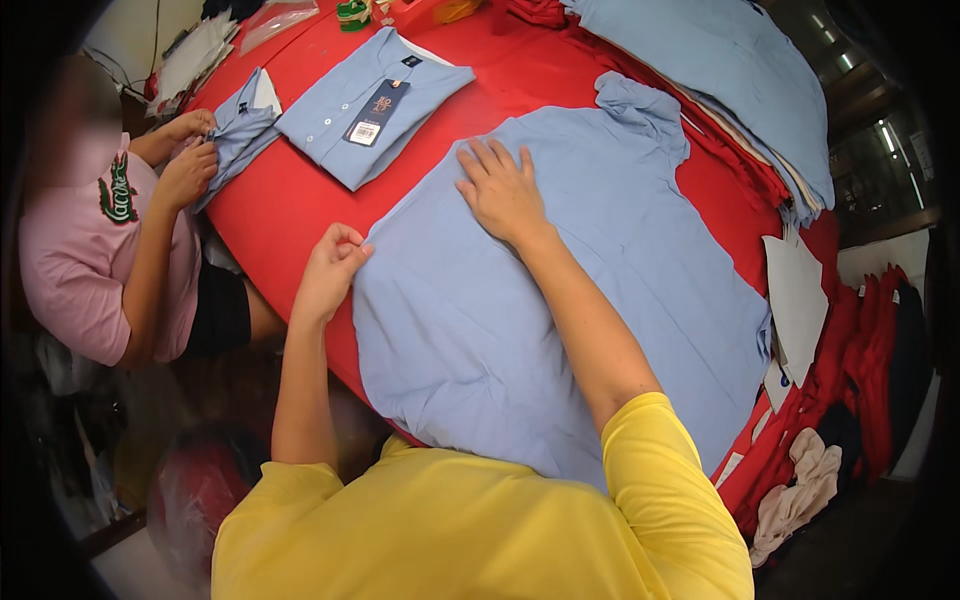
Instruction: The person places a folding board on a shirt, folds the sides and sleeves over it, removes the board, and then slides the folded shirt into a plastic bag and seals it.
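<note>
Pale blue cotton, a polo shirt (600, 290) lies spread flat and face down on the red table (290, 205), nearest the person in the yellow top. On its near-left edge the left hand (330, 270) pinches the side seam between thumb and fingers, grasping only that fold of cloth. Toward the shirt's middle, the right hand (503, 190) lies flat with fingers spread, pressing the fabric down and gripping nothing. No fold shows in this shirt yet, so I judge its folding barely begun: both sides, the sleeves and the length are left.

Beyond the shirt's far-left corner sits 1 folded blue shirt (370, 105) with a dark hang tag, seemingly finished. Left of that, a co-worker's hands (190, 150) work another blue shirt (240, 125). Past the spread shirt's far-right edge rises a stack of unfolded blue shirts (740, 70).
</note>
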Demonstrator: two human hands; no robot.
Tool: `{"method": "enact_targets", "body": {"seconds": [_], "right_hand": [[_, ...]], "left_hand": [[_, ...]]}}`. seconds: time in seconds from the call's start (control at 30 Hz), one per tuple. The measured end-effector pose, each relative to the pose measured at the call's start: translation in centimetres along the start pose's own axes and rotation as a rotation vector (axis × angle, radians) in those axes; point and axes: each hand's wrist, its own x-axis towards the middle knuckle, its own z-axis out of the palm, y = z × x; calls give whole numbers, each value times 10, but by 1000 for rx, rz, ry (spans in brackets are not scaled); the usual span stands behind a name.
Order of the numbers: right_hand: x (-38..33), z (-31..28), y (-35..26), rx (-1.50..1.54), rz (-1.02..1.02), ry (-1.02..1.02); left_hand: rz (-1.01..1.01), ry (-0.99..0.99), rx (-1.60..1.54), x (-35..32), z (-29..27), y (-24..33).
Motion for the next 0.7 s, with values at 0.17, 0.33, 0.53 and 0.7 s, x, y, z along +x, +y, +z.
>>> {"method": "enact_targets", "body": {"seconds": [0.17, 0.33, 0.53, 0.7], "right_hand": [[3, -12, -9, -7, 64, -95], [-21, -51, 24, 389, 244, 129], [-205, -136, 37, -17, 627, 271], [-374, -179, 12, -455, 1173, 94]], "left_hand": [[177, 55, 233, -5, 0, -8], [286, 169, 763, -17, 26, 12], [721, 83, 941, -11, 74, 17], [939, -74, 1050, 41, 154, 17]]}}
